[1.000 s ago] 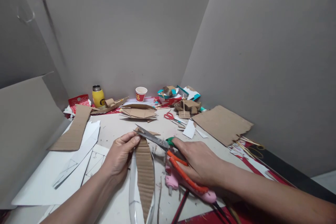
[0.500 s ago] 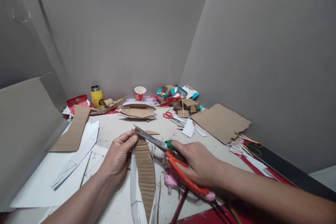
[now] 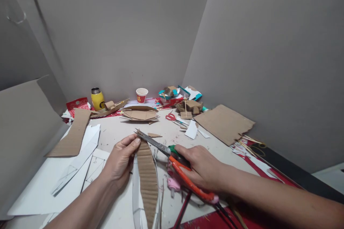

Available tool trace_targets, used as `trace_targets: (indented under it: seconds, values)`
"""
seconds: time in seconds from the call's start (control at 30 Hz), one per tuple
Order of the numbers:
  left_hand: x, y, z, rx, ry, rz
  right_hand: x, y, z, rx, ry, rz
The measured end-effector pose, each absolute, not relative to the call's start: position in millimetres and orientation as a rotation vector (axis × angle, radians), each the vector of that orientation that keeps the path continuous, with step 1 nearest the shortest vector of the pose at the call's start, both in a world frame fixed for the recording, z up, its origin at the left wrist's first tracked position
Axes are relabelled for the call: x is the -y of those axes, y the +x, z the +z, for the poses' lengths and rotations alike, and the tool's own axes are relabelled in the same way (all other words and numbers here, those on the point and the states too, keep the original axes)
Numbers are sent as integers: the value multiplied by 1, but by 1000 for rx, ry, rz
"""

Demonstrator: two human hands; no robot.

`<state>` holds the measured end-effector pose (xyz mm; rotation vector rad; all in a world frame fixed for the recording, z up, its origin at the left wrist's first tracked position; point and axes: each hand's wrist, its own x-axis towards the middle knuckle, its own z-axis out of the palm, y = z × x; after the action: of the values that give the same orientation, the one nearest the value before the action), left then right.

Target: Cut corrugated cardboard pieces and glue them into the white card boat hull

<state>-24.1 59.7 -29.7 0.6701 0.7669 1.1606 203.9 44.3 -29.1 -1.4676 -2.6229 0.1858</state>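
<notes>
My left hand (image 3: 124,155) pinches the far tip of a long cardboard piece (image 3: 147,180) shaped like a boat hull, with brown ribbed cardboard in the middle and white sides. The fingers of my right hand (image 3: 199,166) wrap around the handles of a large pair of scissors (image 3: 158,145), orange and green at the grips. Their blades reach across the tip of the cardboard piece, right by my left thumb, and look almost closed. A pink glue gun (image 3: 173,184) lies beneath the scissors, partly hidden by them.
Behind stand a yellow bottle (image 3: 97,99), a paper cup (image 3: 141,96) and a folded cardboard boat (image 3: 140,114). Small red scissors (image 3: 174,118) lie near white scraps (image 3: 191,129). A cardboard sheet (image 3: 224,123) is at right; white paper (image 3: 43,186) and a cardboard strip (image 3: 73,134) are at left.
The whole view has shifted slightly, so everything sits a little further left. Both hands keep their hold, and the scissors stay at the tip of the cardboard piece.
</notes>
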Motion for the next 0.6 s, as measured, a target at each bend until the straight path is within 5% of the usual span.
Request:
trace_targets:
  seconds: [0.6]
  values:
    - [-60, -23, -31, -817, 733, 1146, -45, 208, -39, 2553, -1366, 346]
